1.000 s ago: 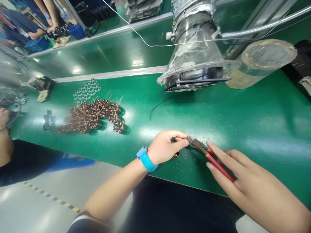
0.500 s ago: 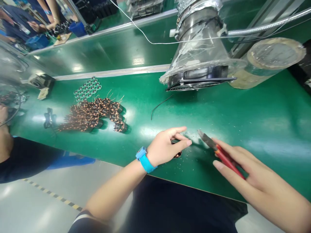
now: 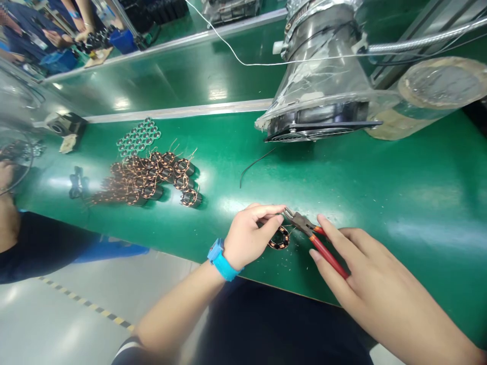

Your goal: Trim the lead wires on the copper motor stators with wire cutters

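Observation:
My left hand (image 3: 251, 234), with a blue watch on the wrist, is closed over a small motor stator (image 3: 279, 239) wound with copper wire. The stator rests on the green bench near its front edge, partly hidden by my thumb and fingers. Thin wire ends (image 3: 291, 229) stick out at its right side. My right hand (image 3: 365, 263) grips pliers (image 3: 317, 241) with red handles, the handles spread apart. The dark jaws reach to my left index fingertip, just above the stator. Whether a wire lies between them is too small to tell.
Copper-wound stators (image 3: 152, 175) stand grouped on the left, beside a sheet of small round pieces (image 3: 139, 138). A fan under a clear duct (image 3: 319, 124) overhangs the bench. A black wire (image 3: 254, 165) and small clippings lie about. Another person's arm (image 3: 6, 213) is at far left.
The pliers have moved left, from apart on the right to my left fingertips. My left hand has shifted slightly left and more of the stator now shows.

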A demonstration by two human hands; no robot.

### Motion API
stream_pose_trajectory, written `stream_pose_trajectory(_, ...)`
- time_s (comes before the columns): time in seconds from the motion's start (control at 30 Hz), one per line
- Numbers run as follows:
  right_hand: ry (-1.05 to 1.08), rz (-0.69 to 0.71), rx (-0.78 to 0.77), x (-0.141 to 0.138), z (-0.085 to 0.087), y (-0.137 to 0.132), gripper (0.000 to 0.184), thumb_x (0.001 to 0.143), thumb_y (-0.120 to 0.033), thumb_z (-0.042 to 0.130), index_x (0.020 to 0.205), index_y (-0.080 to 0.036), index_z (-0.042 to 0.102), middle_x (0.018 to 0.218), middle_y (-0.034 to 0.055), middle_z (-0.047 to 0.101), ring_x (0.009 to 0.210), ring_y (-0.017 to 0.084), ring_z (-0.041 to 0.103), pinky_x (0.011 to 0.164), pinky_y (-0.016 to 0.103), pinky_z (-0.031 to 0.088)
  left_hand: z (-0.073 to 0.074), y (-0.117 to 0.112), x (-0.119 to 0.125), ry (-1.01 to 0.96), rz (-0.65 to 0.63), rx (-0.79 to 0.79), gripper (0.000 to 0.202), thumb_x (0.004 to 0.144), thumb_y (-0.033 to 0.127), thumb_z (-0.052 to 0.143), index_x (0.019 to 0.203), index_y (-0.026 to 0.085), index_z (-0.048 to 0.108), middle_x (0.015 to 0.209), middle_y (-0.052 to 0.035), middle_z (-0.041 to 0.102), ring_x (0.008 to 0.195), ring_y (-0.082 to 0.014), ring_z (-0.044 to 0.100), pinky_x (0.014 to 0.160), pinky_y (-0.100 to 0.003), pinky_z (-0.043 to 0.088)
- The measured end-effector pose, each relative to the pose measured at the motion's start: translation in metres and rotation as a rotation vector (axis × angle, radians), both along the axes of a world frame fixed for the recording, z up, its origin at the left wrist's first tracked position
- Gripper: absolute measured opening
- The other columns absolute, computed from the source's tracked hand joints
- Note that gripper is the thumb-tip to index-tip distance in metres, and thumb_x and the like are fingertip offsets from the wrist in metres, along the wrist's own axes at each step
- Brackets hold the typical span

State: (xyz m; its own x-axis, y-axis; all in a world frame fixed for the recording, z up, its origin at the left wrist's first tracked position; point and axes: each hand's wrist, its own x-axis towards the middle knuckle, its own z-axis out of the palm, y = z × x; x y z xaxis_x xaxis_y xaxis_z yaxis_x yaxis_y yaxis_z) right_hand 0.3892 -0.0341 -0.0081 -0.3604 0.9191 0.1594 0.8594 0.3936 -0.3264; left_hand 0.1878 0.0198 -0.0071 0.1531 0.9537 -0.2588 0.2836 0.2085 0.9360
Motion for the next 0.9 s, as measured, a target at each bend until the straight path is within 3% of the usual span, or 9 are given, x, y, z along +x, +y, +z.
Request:
stream_pose_trajectory(0.3, 0.032, 0.017, -0.049, 0.003, -0.001, 0.000, 0.052, 0.105, -0.041, 0.030, 0.142, -0.009, 0.047, 0.090, 0.0121, 0.062, 0.070, 0.025, 0.064, 0.059, 0.040, 0.055, 0.001, 0.002, -0.001, -0.043, -0.012, -0.033, 0.022, 0.087, 0.013, 0.062, 0.103, 0.017, 0.077, 0.101, -0.0083, 0.073, 0.093, -0.0179, 0.067, 0.087, -0.033, 0.056)
stream_pose_trajectory(0.47, 0.179, -0.030, -0.265, 0.006, -0.001, -0.002, 0.052, 0.103, -0.047, 0.034, 0.144, -0.018, 0.049, 0.098, 0.0119, 0.067, 0.072, 0.026, 0.068, 0.060, 0.039, 0.060, 0.000, 0.002, -0.001, -0.046, -0.018, -0.028, 0.021, 0.087, 0.014, 0.063, 0.101, 0.019, 0.077, 0.096, -0.0059, 0.073, 0.088, -0.0169, 0.067, 0.086, -0.032, 0.056)
stream_pose_trajectory(0.63, 0.511, -0.225, -0.502, 0.019, 0.003, 0.001, 0.050, 0.093, -0.058, 0.053, 0.133, -0.028, 0.061, 0.108, 0.0086, 0.070, 0.097, 0.030, 0.070, 0.077, 0.036, 0.062, 0.001, 0.000, -0.002, 0.010, -0.045, -0.028, 0.024, 0.090, 0.019, 0.061, 0.109, 0.014, 0.074, 0.092, -0.0075, 0.070, 0.083, -0.0171, 0.066, 0.089, -0.036, 0.055)
stream_pose_trajectory(0.7, 0.789, -0.335, -0.675, 0.030, 0.002, 0.002, 0.049, 0.089, -0.060, 0.056, 0.128, -0.030, 0.063, 0.101, 0.0076, 0.072, 0.085, 0.030, 0.071, 0.071, 0.039, 0.062, 0.001, -0.005, -0.001, 0.051, -0.089, 0.011, 0.041, 0.086, 0.029, 0.068, 0.124, 0.011, 0.066, 0.103, -0.0118, 0.068, 0.093, -0.0217, 0.066, 0.095, -0.041, 0.053)
stream_pose_trajectory(0.8, 1.289, -0.402, -1.215, 0.046, -0.002, 0.004, 0.048, 0.093, -0.063, 0.041, 0.123, -0.033, 0.063, 0.091, 0.0066, 0.071, 0.073, 0.029, 0.070, 0.059, 0.044, 0.061, -0.001, -0.017, 0.001, 0.207, -0.205, 0.153, 0.089, 0.072, 0.038, 0.082, 0.146, 0.011, 0.042, 0.122, -0.0183, 0.063, 0.115, -0.0323, 0.059, 0.105, -0.051, 0.046)
stream_pose_trajectory(0.83, 1.405, -0.407, -1.383, 0.050, -0.002, 0.004, 0.050, 0.095, -0.063, 0.034, 0.121, -0.032, 0.064, 0.090, 0.0071, 0.070, 0.072, 0.028, 0.070, 0.059, 0.045, 0.060, -0.002, -0.022, 0.001, 0.267, -0.230, 0.209, 0.094, 0.071, 0.037, 0.082, 0.149, 0.011, 0.037, 0.122, -0.0186, 0.063, 0.117, -0.0336, 0.058, 0.105, -0.052, 0.045)
stream_pose_trajectory(0.9, 1.543, -0.400, -1.559, 0.054, -0.001, 0.002, 0.051, 0.095, -0.062, 0.030, 0.116, -0.031, 0.066, 0.090, 0.0076, 0.069, 0.071, 0.027, 0.068, 0.058, 0.046, 0.059, -0.002, -0.031, -0.005, 0.344, -0.215, 0.308, 0.086, 0.078, 0.030, 0.076, 0.151, 0.013, 0.033, 0.117, -0.0165, 0.067, 0.111, -0.0316, 0.061, 0.101, -0.050, 0.049)
